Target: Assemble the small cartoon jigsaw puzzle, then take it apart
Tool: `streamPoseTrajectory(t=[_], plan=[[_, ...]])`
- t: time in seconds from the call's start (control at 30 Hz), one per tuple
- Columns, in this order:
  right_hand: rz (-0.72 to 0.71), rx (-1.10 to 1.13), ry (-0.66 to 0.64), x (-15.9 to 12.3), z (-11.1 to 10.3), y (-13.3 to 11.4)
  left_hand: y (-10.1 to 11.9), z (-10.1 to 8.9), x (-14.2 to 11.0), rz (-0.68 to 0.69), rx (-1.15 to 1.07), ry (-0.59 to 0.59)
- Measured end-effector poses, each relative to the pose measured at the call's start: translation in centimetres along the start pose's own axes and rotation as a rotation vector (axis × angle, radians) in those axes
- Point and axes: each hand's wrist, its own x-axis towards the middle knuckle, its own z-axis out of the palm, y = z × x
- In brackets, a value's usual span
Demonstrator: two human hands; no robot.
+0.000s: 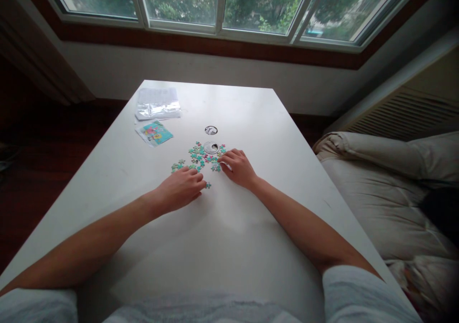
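Observation:
Several small teal and pink puzzle pieces (pixel 201 157) lie scattered in a loose heap at the middle of the white table (pixel 229 227). My left hand (pixel 182 189) rests palm down just in front of the heap, fingers curled, its fingertips pinching one teal piece (pixel 208 185). My right hand (pixel 237 167) sits at the right edge of the heap, fingers bent down onto the pieces there; whether it holds one is hidden. A round metal lid (pixel 211 147) lies among the pieces.
A second round lid or tin (pixel 211 130) lies farther back. A colourful picture card (pixel 155 133) and a clear plastic bag (pixel 158 104) lie at the back left. A cushioned seat (pixel 387 189) stands to the right; windows run along the far wall.

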Motion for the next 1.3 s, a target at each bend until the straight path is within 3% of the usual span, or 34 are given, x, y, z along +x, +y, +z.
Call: streamPoseTrajectory(t=[0.1, 0.27, 0.33, 0.5, 0.8, 1.03, 1.3], plan=[[0.120, 0.003, 0.097, 0.1, -0.4, 1.8, 1.1, 0.3, 0.2, 0.073, -0.005, 0.025], [0.312, 0.034, 0.237, 0.3, -1.1, 5.7, 2.4, 0.3, -0.4, 0.019, -0.002, -0.030], [0.354, 0.057, 0.241, 0.3, -1.4, 6.9, 2.6, 0.4, -0.6, 0.003, -0.013, -0.046], [0.403, 0.091, 0.112, 0.1, -1.8, 8.2, 2.4, 0.7, -0.7, -0.019, -0.014, -0.036], [0.271, 0.069, 0.046, 0.1, -1.7, 7.0, 2.3, 1.3, -0.5, -0.032, 0.007, -0.020], [0.038, 0.077, -0.184, 0.2, -2.1, 4.6, 2.4, 1.1, -0.4, -0.028, 0.017, -0.029], [0.014, -0.005, -0.218, 0.2, -1.9, 3.4, 2.4, 1.3, -0.4, -0.027, 0.007, 0.008]])
